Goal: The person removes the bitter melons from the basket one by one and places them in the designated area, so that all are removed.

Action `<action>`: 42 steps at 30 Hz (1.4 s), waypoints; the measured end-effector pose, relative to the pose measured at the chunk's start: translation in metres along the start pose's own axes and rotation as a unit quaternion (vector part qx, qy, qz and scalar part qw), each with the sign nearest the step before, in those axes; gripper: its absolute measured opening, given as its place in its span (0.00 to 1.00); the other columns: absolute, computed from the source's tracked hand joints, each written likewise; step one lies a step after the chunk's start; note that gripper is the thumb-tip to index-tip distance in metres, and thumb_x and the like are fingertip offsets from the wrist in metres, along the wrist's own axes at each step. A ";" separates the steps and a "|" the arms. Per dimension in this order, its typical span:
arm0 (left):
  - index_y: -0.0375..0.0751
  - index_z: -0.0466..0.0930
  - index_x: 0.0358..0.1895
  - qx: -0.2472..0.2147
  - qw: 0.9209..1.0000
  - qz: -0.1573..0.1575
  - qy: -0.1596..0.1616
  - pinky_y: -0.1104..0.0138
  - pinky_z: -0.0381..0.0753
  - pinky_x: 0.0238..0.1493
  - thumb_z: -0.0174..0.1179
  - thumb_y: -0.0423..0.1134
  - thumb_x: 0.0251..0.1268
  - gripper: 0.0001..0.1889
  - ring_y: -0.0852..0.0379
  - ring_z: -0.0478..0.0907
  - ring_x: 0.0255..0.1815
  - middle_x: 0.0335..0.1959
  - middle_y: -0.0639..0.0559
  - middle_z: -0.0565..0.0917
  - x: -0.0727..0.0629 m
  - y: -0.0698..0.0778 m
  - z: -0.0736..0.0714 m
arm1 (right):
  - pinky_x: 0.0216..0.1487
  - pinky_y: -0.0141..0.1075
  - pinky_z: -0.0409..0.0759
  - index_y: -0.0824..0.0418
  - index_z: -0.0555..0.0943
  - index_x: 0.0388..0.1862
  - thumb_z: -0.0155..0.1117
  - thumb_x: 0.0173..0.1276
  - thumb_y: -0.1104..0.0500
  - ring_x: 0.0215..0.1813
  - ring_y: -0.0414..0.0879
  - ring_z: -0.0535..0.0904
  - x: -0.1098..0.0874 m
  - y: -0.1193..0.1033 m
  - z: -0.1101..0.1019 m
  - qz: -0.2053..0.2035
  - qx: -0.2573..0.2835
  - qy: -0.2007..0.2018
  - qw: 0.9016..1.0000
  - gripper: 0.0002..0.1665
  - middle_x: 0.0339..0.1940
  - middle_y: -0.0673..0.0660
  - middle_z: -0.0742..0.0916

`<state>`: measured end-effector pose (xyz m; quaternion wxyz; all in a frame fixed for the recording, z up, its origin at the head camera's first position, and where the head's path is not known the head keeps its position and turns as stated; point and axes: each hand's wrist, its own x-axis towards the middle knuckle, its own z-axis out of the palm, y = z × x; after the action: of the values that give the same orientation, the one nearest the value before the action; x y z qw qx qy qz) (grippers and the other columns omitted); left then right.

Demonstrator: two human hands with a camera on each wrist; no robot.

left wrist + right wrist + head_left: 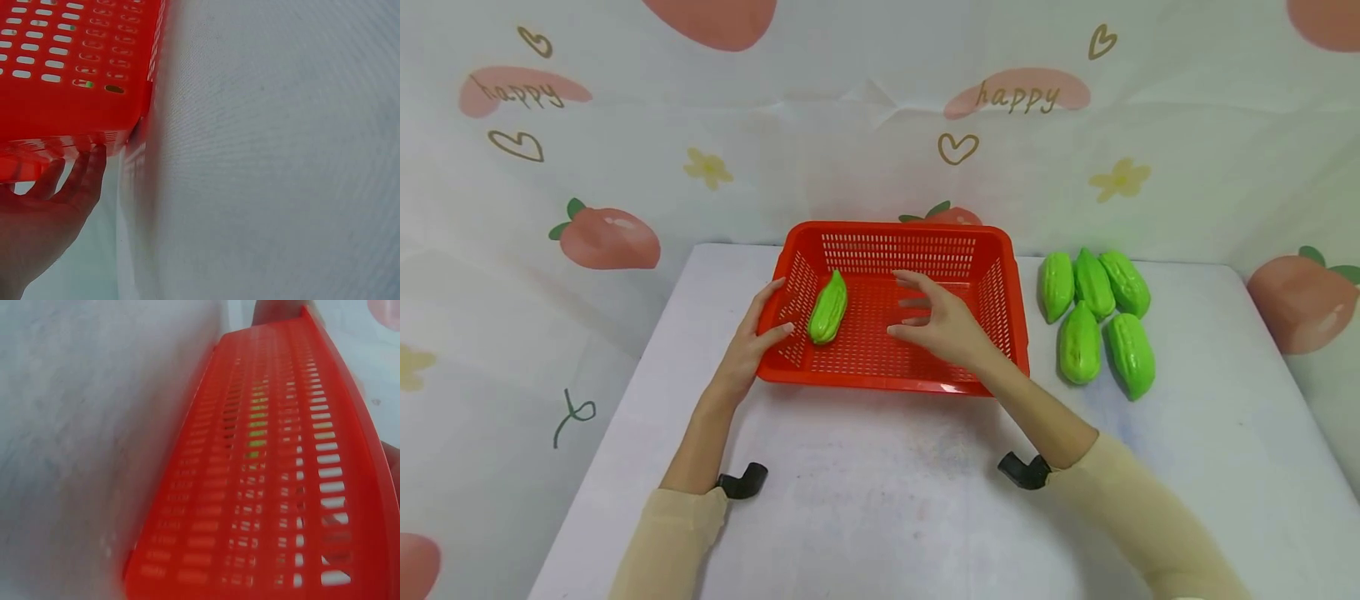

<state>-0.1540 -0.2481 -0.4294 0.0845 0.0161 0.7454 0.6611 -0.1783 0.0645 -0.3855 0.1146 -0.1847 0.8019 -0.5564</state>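
A red plastic basket (pixel 891 382) with slotted walls stands on the white table. In it, toward the left, lies one glossy green ridged gourd (pixel 829 308) with a pointed tip. My left hand (pixel 747 348) holds the basket's left rim, thumb over the edge; the left wrist view shows its fingers (pixel 94 175) against the outer wall. Over the right part of the basket is my right hand (pixel 942 323), fingers spread and slightly bent, with nothing in it. The right wrist view mostly shows the slotted front wall (pixel 250 506), with green visible through the holes.
Right of the basket, several similar green gourds (pixel 1081 343) lie grouped on the table (pixel 880 500). A printed cloth backdrop (pixel 827 108) with fruit, hearts and flowers hangs behind. Black wrist mounts (pixel 745 481) stick out at both sleeves.
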 end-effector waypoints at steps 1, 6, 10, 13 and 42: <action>0.66 0.52 0.78 0.000 1.000 0.000 -0.001 0.59 0.79 0.57 0.52 0.38 0.74 0.34 0.42 0.63 0.69 0.75 0.49 0.57 0.000 0.000 0.000 | 0.55 0.43 0.81 0.50 0.66 0.75 0.74 0.62 0.61 0.62 0.57 0.77 0.001 -0.001 0.003 0.003 -0.002 -0.002 1.000 0.44 0.69 0.54 0.74; 0.66 0.51 0.78 0.003 1.000 -0.003 -0.002 0.58 0.78 0.58 0.51 0.38 0.74 0.34 0.43 0.62 0.69 0.76 0.49 0.57 0.001 -0.001 0.001 | 0.54 0.41 0.82 0.51 0.66 0.75 0.74 0.61 0.61 0.62 0.57 0.77 0.009 -0.004 0.016 0.008 -0.013 -0.015 1.000 0.44 0.69 0.54 0.73; 0.67 0.51 0.78 0.004 1.000 -0.004 -0.003 0.56 0.77 0.60 0.50 0.38 0.74 0.34 0.43 0.61 0.70 0.76 0.50 0.56 0.001 -0.001 0.000 | 0.52 0.40 0.82 0.51 0.65 0.75 0.75 0.61 0.60 0.62 0.56 0.78 0.017 -0.005 0.023 0.011 -0.034 -0.027 0.999 0.45 0.70 0.54 0.74; 0.67 0.51 0.78 0.005 1.000 -0.007 0.000 0.56 0.77 0.60 0.51 0.38 0.75 0.34 0.43 0.62 0.70 0.76 0.51 0.56 0.000 -0.001 -0.001 | 0.50 0.39 0.83 0.52 0.65 0.75 0.75 0.61 0.59 0.62 0.55 0.78 0.023 -0.006 0.028 0.018 -0.055 -0.036 0.998 0.45 0.70 0.53 0.74; 0.65 0.50 0.79 -0.011 1.000 -0.002 -0.012 0.51 0.70 0.65 0.50 0.38 0.75 0.34 0.43 0.60 0.71 0.77 0.51 0.55 0.001 0.000 -0.002 | 0.62 0.44 0.73 0.62 0.60 0.77 0.73 0.61 0.52 0.59 0.51 0.74 0.073 -0.013 0.066 0.077 -0.177 -0.110 0.975 0.50 0.65 0.63 0.77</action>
<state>-0.1549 -0.2497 -0.4291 0.0945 0.0219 0.7372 0.6687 -0.2162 -0.0265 -0.3947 0.2097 -0.2003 0.8821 -0.3712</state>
